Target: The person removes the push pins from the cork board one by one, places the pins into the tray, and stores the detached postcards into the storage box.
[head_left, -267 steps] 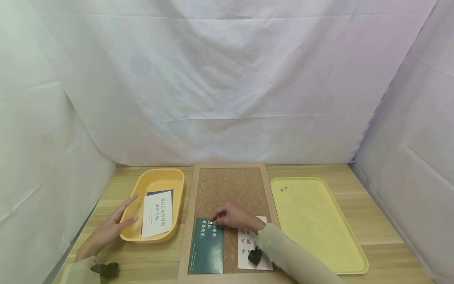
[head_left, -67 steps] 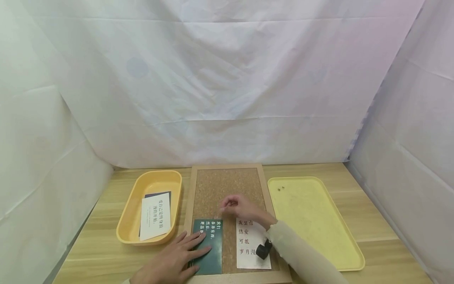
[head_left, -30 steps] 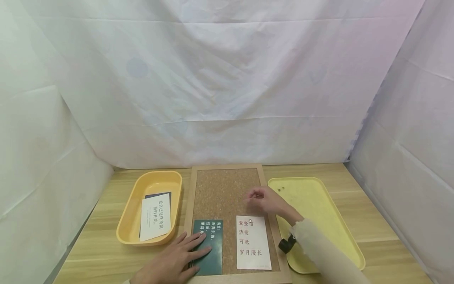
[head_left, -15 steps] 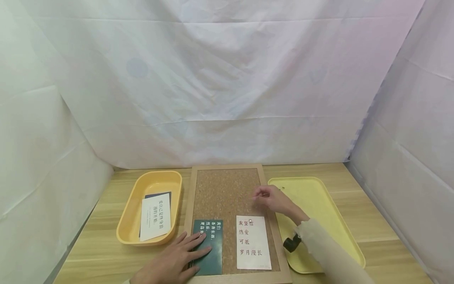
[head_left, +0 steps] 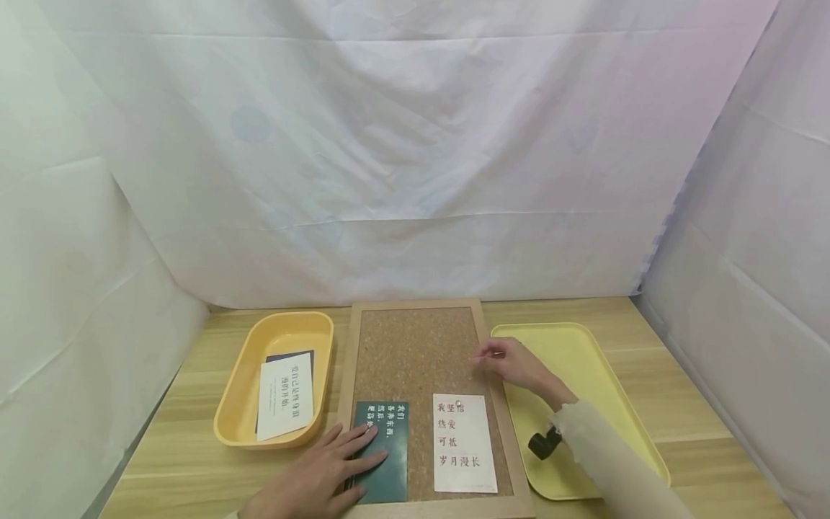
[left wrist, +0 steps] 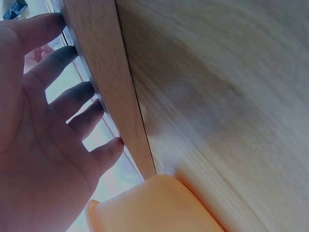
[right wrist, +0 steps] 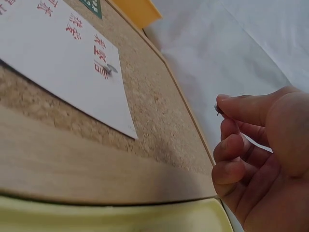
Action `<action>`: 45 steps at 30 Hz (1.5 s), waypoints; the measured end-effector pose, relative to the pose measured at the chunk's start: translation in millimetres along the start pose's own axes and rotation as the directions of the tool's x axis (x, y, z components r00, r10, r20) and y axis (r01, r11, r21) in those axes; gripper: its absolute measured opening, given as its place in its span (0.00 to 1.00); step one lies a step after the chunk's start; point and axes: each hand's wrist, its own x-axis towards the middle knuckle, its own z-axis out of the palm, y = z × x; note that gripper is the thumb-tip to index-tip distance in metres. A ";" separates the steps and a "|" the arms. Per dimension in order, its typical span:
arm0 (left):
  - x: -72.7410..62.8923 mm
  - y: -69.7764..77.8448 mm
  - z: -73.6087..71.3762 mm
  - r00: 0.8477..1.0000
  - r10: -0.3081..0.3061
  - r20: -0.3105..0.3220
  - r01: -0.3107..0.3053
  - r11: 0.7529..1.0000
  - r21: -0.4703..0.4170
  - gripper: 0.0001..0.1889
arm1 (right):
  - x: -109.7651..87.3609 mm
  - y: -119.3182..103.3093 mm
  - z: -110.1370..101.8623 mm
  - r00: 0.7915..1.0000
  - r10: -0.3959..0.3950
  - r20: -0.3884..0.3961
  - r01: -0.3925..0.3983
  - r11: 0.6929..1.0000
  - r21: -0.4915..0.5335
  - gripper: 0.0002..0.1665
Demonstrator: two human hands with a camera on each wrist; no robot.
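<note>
My left hand point(head_left: 318, 472) rests with fingers spread on a dark green card point(head_left: 392, 476) with white writing, at the near left of the framed cork board point(head_left: 415, 349). In the left wrist view its fingertips reach over the wooden frame point(left wrist: 104, 67). My right hand point(head_left: 515, 364) is raised over the board's right edge. Between thumb and index finger it pinches a small thumbtack point(right wrist: 218, 109), its point showing in the right wrist view. A white card point(head_left: 463, 447) with red writing lies on the cork, a tack point(right wrist: 110, 69) stuck near its top edge.
Left of the board stands an orange-yellow bin point(head_left: 223, 411) holding a white card point(head_left: 285, 396) over a dark blue one. To the right lies a flat yellow tray point(head_left: 603, 404), partly under my right forearm. White cloth point(head_left: 415, 144) hangs behind and at both sides.
My left hand has gone from the bin to the green card and stays there. My right hand has left the green card's top and moved right, past the white card, to the board's edge.
</note>
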 end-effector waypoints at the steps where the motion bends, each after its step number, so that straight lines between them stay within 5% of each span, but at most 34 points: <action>1: 0.0 0.1 0.1 1.000 0.001 -0.001 -0.001 1.000 0.000 0.26 | -0.4 0.8 -1.3 1.000 0.005 -0.002 -0.005 1.000 -0.002 0.07; 19: -1.3 -1.5 0.6 1.000 0.017 -0.022 -0.017 1.000 0.011 0.25 | -8.4 26.8 -25.7 0.997 0.060 -0.052 -0.060 0.998 0.003 0.08; 45: -0.6 -1.7 3.5 1.000 0.014 -0.010 -0.014 1.000 0.000 0.26 | -14.6 58.2 -38.0 0.980 0.028 -0.200 -0.077 0.967 -0.242 0.05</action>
